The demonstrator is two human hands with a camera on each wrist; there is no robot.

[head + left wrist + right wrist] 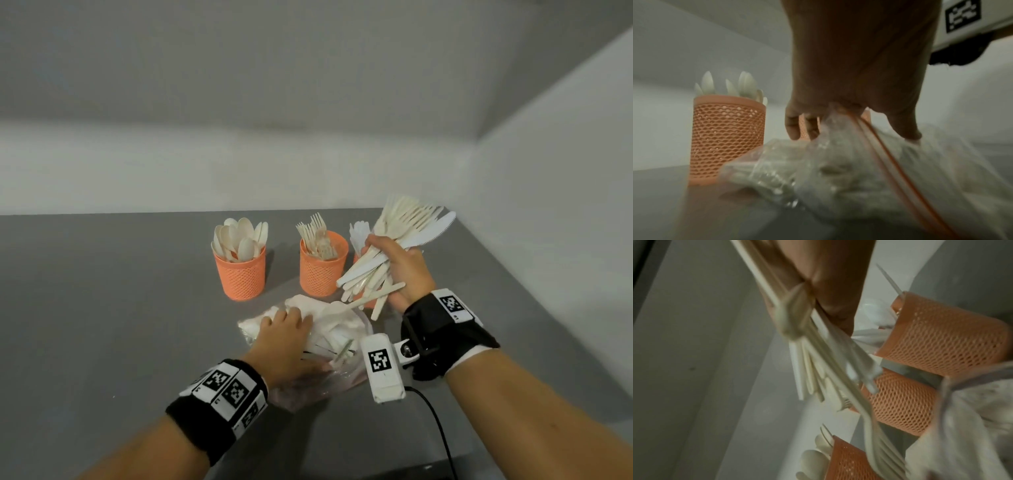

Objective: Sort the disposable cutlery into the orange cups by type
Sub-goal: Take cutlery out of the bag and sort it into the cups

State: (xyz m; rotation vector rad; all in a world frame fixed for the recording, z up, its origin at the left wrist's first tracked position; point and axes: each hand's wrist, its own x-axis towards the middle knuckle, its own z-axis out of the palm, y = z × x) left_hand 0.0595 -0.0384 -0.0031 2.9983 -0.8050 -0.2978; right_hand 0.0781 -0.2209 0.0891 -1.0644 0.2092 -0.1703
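Three orange mesh cups stand in a row on the grey table (102, 308). The left cup (240, 274) (725, 141) (849, 462) holds spoons and the middle cup (322, 272) (904, 402) holds forks. My right hand hides most of the third cup (356, 259) (945, 337), which holds white knives. That right hand (387, 270) (828, 280) grips a mixed bundle of forks and knives (404, 240) (818, 361), raised in front of the third cup. My left hand (284, 325) (855, 65) holds down a clear zip bag (335, 329) (859, 162) (972, 418) with more cutlery inside, its top bunched between the fingers.
White walls enclose the table at the back and along the right side. A black cable (442, 435) runs from the right wrist camera toward the table's front edge. Bare grey tabletop stretches left of the cups.
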